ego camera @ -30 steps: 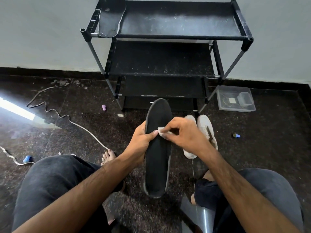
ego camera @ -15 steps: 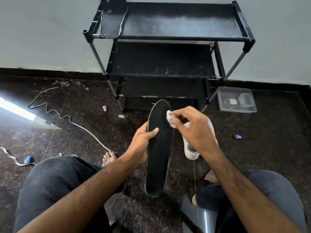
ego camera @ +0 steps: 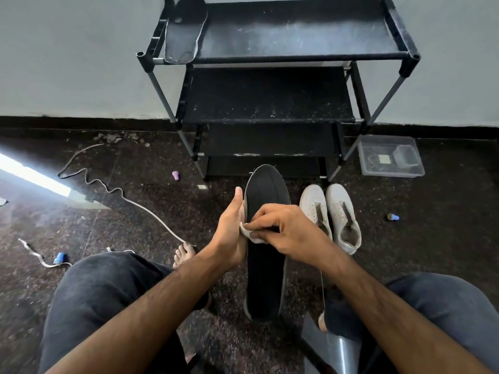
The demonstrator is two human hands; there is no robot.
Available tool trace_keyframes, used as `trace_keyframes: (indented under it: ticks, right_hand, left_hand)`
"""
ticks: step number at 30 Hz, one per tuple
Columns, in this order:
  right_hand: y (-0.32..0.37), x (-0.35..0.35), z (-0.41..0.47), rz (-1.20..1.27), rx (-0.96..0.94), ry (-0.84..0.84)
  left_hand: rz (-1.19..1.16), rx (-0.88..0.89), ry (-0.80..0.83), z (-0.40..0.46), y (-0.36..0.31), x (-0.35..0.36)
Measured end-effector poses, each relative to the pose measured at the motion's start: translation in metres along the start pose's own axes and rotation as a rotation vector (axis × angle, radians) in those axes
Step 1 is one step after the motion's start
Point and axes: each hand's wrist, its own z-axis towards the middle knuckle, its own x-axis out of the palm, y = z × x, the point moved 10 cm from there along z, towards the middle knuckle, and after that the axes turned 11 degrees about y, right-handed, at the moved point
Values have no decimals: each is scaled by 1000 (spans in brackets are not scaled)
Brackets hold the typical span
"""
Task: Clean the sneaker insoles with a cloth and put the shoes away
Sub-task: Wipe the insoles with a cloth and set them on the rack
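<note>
No legible text, label or number anywhere.

From my feed I count two insoles: one black insole (ego camera: 266, 201) upright between the hands, a second insole (ego camera: 183, 36) lying on the rack's top shelf. Two white sneakers (ego camera: 330, 214) stand side by side on the floor. One small white cloth (ego camera: 247, 232). One black shoe rack (ego camera: 272, 93) with four tiers that I can make out (the lowest is mostly hidden). One clear plastic box (ego camera: 391, 156). Three small caps on the floor: one pink cap (ego camera: 175, 175) and two blue caps (ego camera: 393, 217).
</note>
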Motion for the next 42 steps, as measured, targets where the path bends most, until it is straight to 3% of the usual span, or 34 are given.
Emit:
trace_keyframes:
  ticks: [5,7,10,12,16,18,23,25,30,37,39,42]
  right_hand:
    - [-15,-48,-17,-272,127,-373]
    - [-11,-32,-12,-308,114,-307]
    - [10,14,-1,-180,-14,-31]
    - [18,15,0,-169,-47,35]
    - [8,-48,-15,-387,17,-307]
    - [8,-49,-18,-487,43,-347]
    - [17,20,-1,-306,-82,45]
    - [16,14,0,-334,-97,83]
    - [-6,-58,-20,-488,70,-331]
    - [20,26,0,-284,-113,98]
    - [14,2,-2,-220,-81,28]
    - [-1,-45,-15,-315,26,-284]
  left_hand:
    - [-81,12,52,2,0,7]
    - [-62,-12,34,1,5,4]
    - [7,-38,-113,1,9,-16]
    - [18,-20,-155,1,6,-22]
    - [-110,67,-67,4,-3,-7]
    - [-138,97,-36,6,-3,-3]
    - [-89,114,-140,5,-4,-20]
    - [-81,131,-149,4,-8,-20]
    - [-53,139,-63,7,-7,-5]
    - [82,142,-145,6,-15,-20]
    - [96,158,-121,7,-17,-17]
    - [72,162,-83,9,-16,-8]
